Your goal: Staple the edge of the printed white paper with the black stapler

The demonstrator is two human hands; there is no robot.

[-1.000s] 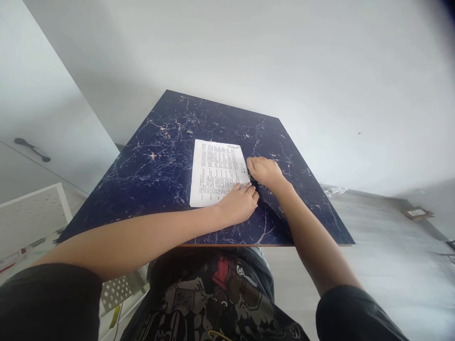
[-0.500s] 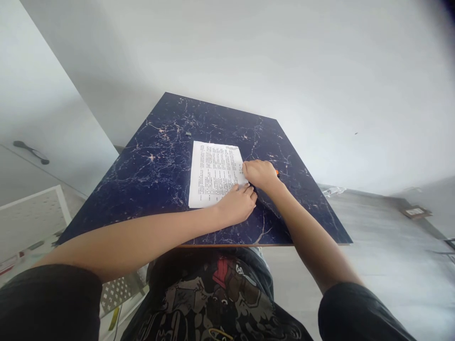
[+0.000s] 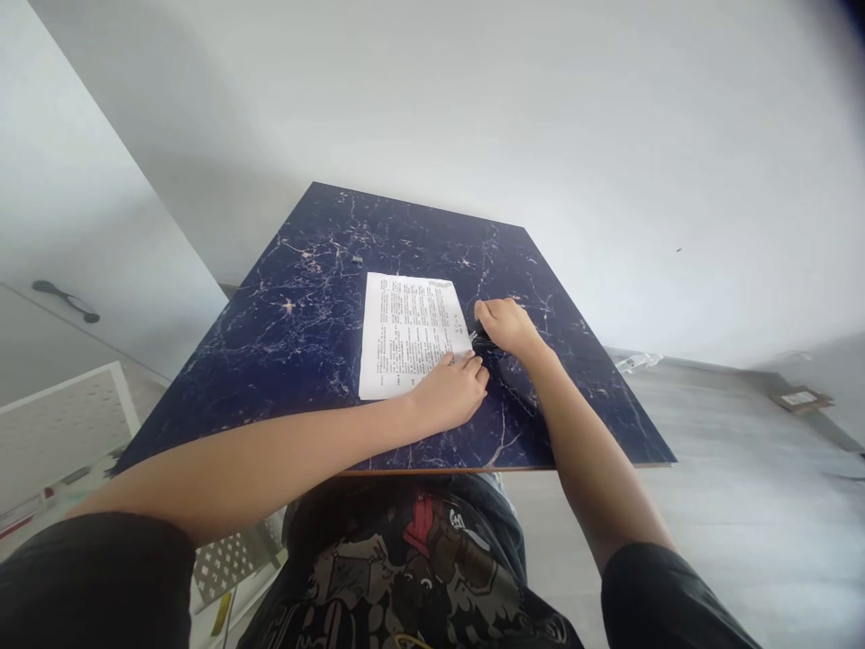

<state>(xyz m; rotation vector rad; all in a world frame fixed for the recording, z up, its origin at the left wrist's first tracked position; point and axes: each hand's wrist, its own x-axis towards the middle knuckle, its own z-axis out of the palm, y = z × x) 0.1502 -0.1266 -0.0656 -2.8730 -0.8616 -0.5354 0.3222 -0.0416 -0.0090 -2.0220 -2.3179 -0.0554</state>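
- The printed sheet is lying flat on the dark blue table, its near right corner sitting under the fingertips of the left hand.
- Those left fingers are bending slightly and lying close together over that corner; whether they are pinching the paper or only pressing on it, I cannot tell.
- The left forearm is crossing the table just in front of the sheet's near edge.
- The right hand is curling closed over a black tool, which is mostly hiding beneath the palm.
- The tool's end is pointing left toward the sheet's right edge, by the near corner; whether it is gripping the paper, I cannot tell.
- The right fingers are staying to the right of the sheet, with the tool lying between them and the left fingertips.
- A small greyish piece is lying beyond the sheet's far left corner, well apart from both hands.
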